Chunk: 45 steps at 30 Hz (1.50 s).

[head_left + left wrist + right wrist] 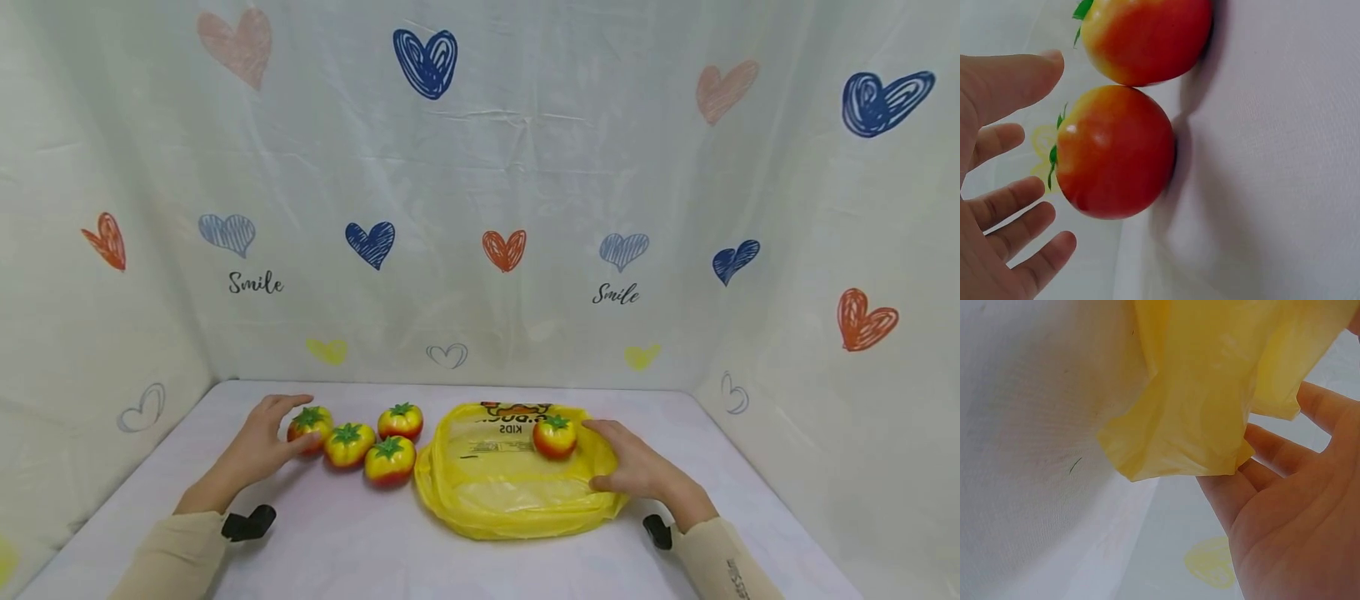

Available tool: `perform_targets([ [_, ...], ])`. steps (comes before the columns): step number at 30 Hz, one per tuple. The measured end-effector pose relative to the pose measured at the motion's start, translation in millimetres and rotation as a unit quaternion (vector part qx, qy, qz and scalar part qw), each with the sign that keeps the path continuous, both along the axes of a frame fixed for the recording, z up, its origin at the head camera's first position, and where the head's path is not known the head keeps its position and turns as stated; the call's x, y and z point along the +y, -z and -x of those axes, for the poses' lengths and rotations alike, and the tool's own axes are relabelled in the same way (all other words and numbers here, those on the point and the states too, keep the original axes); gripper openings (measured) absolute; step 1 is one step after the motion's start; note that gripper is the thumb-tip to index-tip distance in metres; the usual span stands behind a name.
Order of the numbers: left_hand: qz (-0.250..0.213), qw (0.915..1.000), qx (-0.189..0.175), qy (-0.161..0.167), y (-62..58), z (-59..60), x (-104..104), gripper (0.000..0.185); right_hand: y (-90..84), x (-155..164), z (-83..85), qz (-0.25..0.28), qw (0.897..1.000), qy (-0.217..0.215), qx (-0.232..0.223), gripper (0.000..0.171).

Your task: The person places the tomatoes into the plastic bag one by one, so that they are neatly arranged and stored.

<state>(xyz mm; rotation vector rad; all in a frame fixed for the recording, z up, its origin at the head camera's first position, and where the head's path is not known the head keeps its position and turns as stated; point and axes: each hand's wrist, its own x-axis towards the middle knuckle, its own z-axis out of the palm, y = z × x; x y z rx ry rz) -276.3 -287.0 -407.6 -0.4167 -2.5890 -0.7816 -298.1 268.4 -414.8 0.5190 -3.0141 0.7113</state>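
Covering table (337, 550): heart-print cloth (525, 167)

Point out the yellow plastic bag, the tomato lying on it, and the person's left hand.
yellow plastic bag (495, 492), head view, bare front panel.
tomato on the bag (555, 437), head view, red body.
left hand (258, 446), head view, back of hand.

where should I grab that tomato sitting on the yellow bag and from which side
Grip the tomato round its widest middle, coming from above. It sits with its green stem cap up on the slack yellow bag, so a side approach would likely drag the plastic. The right hand is beside it already.
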Motion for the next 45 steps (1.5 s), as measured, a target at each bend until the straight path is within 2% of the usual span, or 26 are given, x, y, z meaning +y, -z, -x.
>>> perform_targets([
  [6,-0.003,0.9992,-0.039,-0.007,5.7,2.6,-2.3,0.065,0.6,0.3,-1.3,0.003,1.0,-0.003,0.002,0.085],
  [18,-0.005,0.9966,-0.08,-0.015,9.1,1.6,-1.0,0.066,1.9,-1.0,0.9,0.001,1.0,-0.006,-0.001,0.083],
  [26,-0.004,0.9973,-0.071,-0.017,11.7,3.1,0.9,0.062,1.8,-1.6,-0.3,0.003,1.0,-0.02,0.003,0.083],
  [33,-0.009,0.9973,-0.068,-0.026,12.7,8.1,2.0,0.059,-2.7,-0.2,1.0,-0.003,1.0,-0.013,0.002,0.082],
  [40,-0.013,0.9952,-0.09,-0.036,13.5,5.6,1.1,0.06,-0.8,-0.6,1.1,0.005,1.0,-0.013,-0.009,0.083],
  [45,-0.017,0.9953,-0.088,-0.036,14.4,6.7,2.7,0.06,-1.9,0.5,-1.4,-0.005,1.0,-0.012,-0.002,0.083],
])
